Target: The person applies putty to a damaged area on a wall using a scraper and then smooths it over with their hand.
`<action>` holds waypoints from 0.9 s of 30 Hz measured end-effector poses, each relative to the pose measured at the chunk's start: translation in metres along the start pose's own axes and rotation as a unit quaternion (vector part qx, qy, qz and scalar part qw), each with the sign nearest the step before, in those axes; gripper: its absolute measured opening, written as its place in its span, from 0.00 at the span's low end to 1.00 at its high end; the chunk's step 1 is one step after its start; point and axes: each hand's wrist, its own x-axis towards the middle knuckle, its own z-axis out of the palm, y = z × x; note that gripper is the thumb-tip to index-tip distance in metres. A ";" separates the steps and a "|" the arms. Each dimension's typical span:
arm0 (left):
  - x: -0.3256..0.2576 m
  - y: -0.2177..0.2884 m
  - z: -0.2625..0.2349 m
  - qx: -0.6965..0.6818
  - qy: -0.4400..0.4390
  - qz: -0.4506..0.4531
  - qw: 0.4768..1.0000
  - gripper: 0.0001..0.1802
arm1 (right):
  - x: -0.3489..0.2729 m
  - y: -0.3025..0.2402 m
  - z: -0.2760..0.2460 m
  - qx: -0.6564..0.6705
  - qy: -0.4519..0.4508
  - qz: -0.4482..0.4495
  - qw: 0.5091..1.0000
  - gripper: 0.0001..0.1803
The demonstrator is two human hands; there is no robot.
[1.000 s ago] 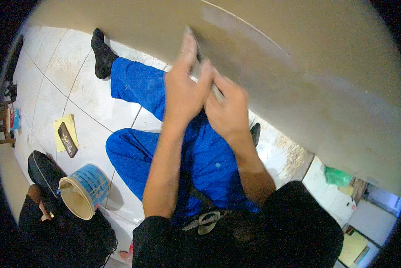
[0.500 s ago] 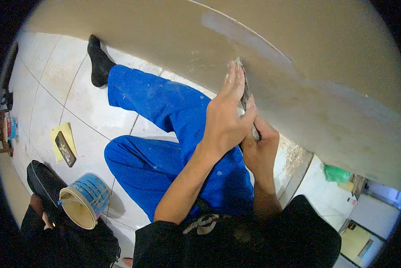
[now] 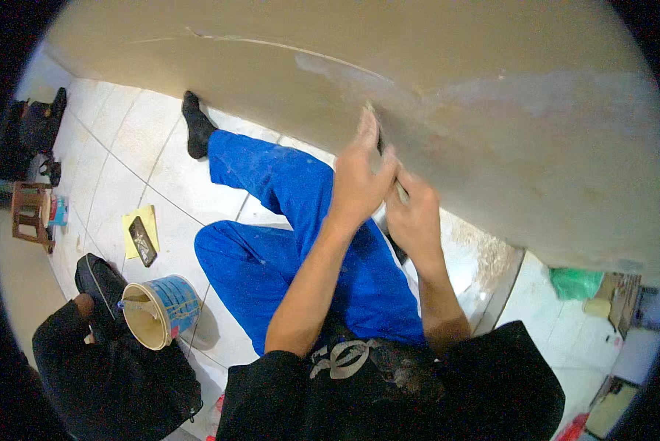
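My left hand (image 3: 358, 176) lies with its fingers stretched flat along a thin trowel-like tool (image 3: 380, 141), pressing it toward the beige wall (image 3: 521, 162). The tool shows nearly edge-on, so most of its face and its exact kind are hidden. Lower down, my right hand (image 3: 416, 212) is closed around the tool's near end. My left thumb reaches close to the right hand's fingers. Whitish residue marks the left fingertips. Above the hands, a pale smeared patch (image 3: 330, 67) and a thin curved line run across the wall.
My blue-trousered legs (image 3: 271, 173) fold on the white tiles. At left are a bucket (image 3: 169, 309), a phone (image 3: 143, 241) on yellow paper (image 3: 130, 220), and a brown stool (image 3: 30, 213). Another person's dark clothing (image 3: 116, 382) lies near the bucket. Green plastic (image 3: 576, 283) sits right.
My view has shifted, so the floor things appear farther right. Both hands, still on the tool, have moved up the wall toward the pale patch. The tool now shows more narrowly.
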 end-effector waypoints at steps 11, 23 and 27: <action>0.055 -0.036 -0.086 0.038 -0.047 -0.123 0.991 0.34 | 0.059 -0.005 0.114 0.032 -0.048 -0.025 0.998 0.13; 0.009 -0.012 -0.001 -0.050 -0.015 -0.037 0.998 0.38 | 0.022 0.015 0.022 -0.030 -0.031 0.024 0.999 0.22; 0.060 -0.056 -0.060 0.058 0.001 -0.155 0.986 0.36 | 0.082 0.011 0.104 0.037 -0.064 -0.033 0.997 0.15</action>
